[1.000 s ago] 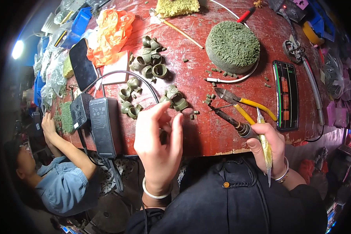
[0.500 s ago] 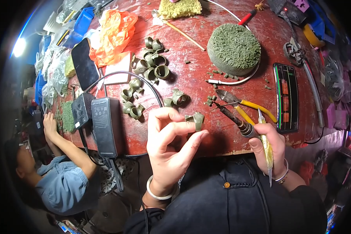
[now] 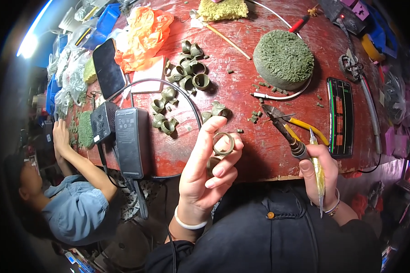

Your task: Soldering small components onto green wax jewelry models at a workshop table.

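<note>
Raised over the table's near edge, my left hand (image 3: 206,170) holds an olive-green ring (image 3: 224,144) between its fingers. The ring's round opening faces up toward me, and part of its band is hidden by the fingers. To the right, my right hand (image 3: 322,175) is closed around a soldering iron (image 3: 298,148), whose dark tip points up and left. The same hand also grips a slim pointed tool (image 3: 318,170) with a yellow wrapped handle. Under the iron's tip lie pliers (image 3: 310,128) with yellow handles.
Several similar green rings (image 3: 201,81) cluster left of centre on the red table (image 3: 234,102). A round green block (image 3: 283,59) stands at the far right, near a lit phone (image 3: 340,118). Black power adapters (image 3: 131,143) sit at left, beside a co-worker's arm (image 3: 84,161).
My left hand has turned the ring, so its opening now shows instead of its outer side. My right hand keeps both tools, almost still. The whole view has shifted slightly.
</note>
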